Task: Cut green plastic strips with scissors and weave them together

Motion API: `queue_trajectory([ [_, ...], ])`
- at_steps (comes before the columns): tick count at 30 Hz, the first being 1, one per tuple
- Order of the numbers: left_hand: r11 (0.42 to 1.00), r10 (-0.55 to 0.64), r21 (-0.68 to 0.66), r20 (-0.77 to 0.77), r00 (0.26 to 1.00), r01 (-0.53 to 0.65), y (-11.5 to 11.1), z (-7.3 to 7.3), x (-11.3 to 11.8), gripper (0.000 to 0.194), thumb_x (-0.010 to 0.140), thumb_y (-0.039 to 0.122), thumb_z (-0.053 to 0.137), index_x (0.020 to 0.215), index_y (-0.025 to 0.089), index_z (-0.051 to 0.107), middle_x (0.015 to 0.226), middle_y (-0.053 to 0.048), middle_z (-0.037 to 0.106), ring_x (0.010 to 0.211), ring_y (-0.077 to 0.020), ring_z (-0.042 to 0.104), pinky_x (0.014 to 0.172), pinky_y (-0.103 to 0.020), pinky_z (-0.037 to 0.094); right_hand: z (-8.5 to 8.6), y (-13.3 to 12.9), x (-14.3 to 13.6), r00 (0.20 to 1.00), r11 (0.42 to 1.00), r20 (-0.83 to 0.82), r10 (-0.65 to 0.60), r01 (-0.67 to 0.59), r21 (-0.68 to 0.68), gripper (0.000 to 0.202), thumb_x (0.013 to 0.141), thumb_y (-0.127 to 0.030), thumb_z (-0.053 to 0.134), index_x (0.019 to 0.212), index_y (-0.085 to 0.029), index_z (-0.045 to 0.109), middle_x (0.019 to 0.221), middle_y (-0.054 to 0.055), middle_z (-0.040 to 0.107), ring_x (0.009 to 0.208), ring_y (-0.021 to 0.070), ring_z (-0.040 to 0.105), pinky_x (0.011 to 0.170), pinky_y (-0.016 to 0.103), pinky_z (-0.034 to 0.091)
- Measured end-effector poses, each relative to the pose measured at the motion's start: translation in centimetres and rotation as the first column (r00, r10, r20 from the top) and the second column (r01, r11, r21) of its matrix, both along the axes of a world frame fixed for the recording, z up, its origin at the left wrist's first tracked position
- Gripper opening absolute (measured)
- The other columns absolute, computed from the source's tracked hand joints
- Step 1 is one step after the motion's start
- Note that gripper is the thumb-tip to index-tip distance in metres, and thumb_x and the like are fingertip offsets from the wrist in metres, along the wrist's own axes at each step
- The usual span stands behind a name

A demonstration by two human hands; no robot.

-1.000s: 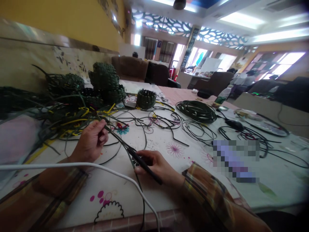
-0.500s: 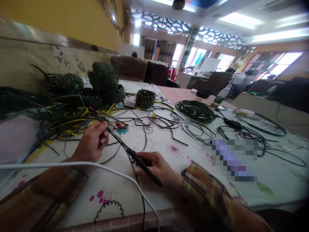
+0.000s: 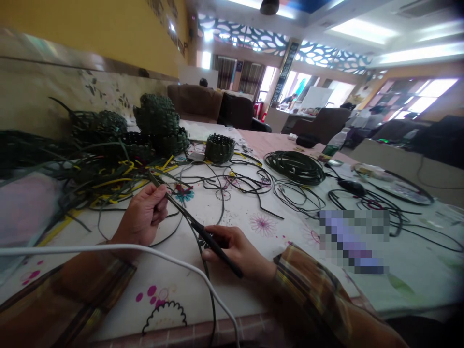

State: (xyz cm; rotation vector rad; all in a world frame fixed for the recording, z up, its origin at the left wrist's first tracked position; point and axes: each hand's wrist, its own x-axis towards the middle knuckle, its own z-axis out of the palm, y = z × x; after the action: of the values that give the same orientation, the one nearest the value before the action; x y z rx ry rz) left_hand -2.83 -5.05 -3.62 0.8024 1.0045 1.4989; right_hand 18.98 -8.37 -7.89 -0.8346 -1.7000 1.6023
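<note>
My left hand (image 3: 145, 215) is closed in a pinch on dark green flat strips (image 3: 178, 205), which stretch taut down to the right. Between thumb and fingers, my right hand (image 3: 241, 251) grips a slim black-handled tool (image 3: 222, 254). The tool's front end lies against the strips; its tip is too small to make out. One strip (image 3: 212, 302) hangs below toward the table's front edge. Behind my left hand spreads a tangle of green and yellow strips (image 3: 108, 181). Beyond it stand woven green baskets (image 3: 155, 116), and a small one (image 3: 219, 149) sits farther right.
A white cable (image 3: 108, 247) crosses in front of my wrists. Coiled green strip (image 3: 294, 166), looser coils (image 3: 299, 197) and a computer mouse (image 3: 351, 186) lie to the right. A plastic bottle (image 3: 335, 142) stands behind them. A blurred-out purple patch (image 3: 348, 239) is at the right.
My left hand has shifted slightly right along with the small drift of the whole view. The tool and right hand stay nearly in place. The hanging strip has moved a little left.
</note>
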Motion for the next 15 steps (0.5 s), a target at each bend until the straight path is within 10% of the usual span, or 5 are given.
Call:
queue_trajectory([
  [15, 0.991, 0.128, -0.041, 0.059, 0.990, -0.126, 0.9, 0.7, -0.8, 0.023, 0.089, 0.011, 0.056, 0.068, 0.015, 0.048, 0.049, 0.007, 0.045, 0.033, -0.0016, 0.033, 0.033, -0.011, 0.023, 0.4, 0.0, 0.1, 0.998, 0.999, 0.055, 0.003, 0.000, -0.044, 0.045, 0.070, -0.042, 0.084, 0.103, -0.015, 0.069, 0.074, -0.003, 0.047, 0.068, 0.0106, 0.039, 0.060, 0.024, 0.031],
])
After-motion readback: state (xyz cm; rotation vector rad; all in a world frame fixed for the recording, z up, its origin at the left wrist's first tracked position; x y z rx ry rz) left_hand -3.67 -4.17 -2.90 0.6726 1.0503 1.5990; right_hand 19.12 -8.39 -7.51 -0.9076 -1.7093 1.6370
